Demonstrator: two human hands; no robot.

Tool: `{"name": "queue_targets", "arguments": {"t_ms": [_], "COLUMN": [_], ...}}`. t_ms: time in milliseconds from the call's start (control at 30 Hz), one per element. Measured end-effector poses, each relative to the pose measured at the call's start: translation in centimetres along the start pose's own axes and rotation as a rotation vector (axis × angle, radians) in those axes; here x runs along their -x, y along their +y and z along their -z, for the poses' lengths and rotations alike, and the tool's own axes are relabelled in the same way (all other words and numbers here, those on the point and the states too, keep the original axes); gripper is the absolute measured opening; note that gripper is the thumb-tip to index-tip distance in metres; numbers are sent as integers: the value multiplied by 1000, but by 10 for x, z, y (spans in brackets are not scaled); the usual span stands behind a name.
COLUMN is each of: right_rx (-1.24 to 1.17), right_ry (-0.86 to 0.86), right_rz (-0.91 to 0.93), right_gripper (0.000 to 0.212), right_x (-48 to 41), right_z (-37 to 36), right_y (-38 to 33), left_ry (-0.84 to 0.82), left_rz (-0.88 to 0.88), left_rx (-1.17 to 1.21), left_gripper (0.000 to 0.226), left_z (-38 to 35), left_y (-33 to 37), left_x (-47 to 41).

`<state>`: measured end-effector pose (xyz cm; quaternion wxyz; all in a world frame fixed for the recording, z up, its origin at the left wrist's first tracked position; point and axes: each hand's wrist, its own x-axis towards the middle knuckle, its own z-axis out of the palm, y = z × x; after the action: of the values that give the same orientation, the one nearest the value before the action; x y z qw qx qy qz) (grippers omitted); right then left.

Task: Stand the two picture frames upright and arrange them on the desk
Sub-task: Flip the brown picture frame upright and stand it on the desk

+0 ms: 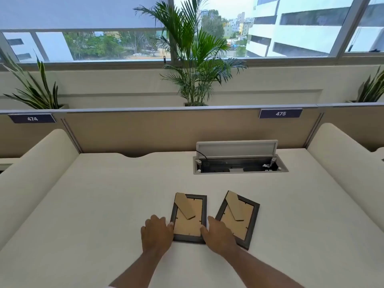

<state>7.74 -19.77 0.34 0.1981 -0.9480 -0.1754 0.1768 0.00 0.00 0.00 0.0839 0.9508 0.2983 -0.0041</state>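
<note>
Two dark-rimmed picture frames lie face down on the white desk, brown backing boards and folded stands facing up. The left frame lies nearly straight. The right frame is turned clockwise, close beside it. My left hand touches the left frame's lower left edge with its fingertips. My right hand rests on that frame's lower right corner, in the gap between the two frames, and covers part of the right frame's lower left edge. Both frames lie flat on the desk.
An open cable box with a raised lid is sunk into the desk behind the frames. A beige partition closes the back; rounded side dividers flank the desk. Plants stand behind the partition.
</note>
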Motion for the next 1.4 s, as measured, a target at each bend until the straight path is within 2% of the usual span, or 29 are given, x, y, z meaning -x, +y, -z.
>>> {"name": "queue_targets", "arguments": {"t_ms": [133,233,333,433,600,667,733,767,833,933,1067,1200,1400], "right_rx": [-44,-121,-255,-338,-461,-489,-506,-507,-424,-287,-163,-70,-187], "right_ry": [-57,-98,-112,-93,-92,-92,-76,-47,123,358,348,267,222], "right_rz": [-38,-59,-92,-103,-133,-135,-121,-114,-80,44,195,252,281], "right_gripper": [34,31,26,24,21,22,11,17,38,44,56,58,53], "right_x": [2,1,-1,-2,3,5,8,8,4,-8,-28,-38,-24], "right_z": [-3,-8,-8,-5,1,6,15,21,34,60,86,92,87], "right_y": [-2,-4,-5,-4,-1,-1,-2,-3,-5,-18,-34,-36,-31], "left_ry": [-79,-112,-145,-173,-255,-272,-278,-276,-269,-268,-293,-284,-244], "left_rz": [20,0,24,132,338,354,351,351,341,314,258,190,184], "left_rx": [41,115,194,524,1093,1248,1327,1357,1396,1414,1417,1391,1359], "left_gripper": [38,27,26,22,29,35,37,35,32,33,34,34,34], "left_z": [-8,-11,-17,-20,-8,0,6,9,13,20,26,28,30], "left_y": [-2,5,11,13,10,10,10,10,12,19,28,33,30], "left_x": [3,6,5,3,1,3,8,12,19,32,48,59,61]}}
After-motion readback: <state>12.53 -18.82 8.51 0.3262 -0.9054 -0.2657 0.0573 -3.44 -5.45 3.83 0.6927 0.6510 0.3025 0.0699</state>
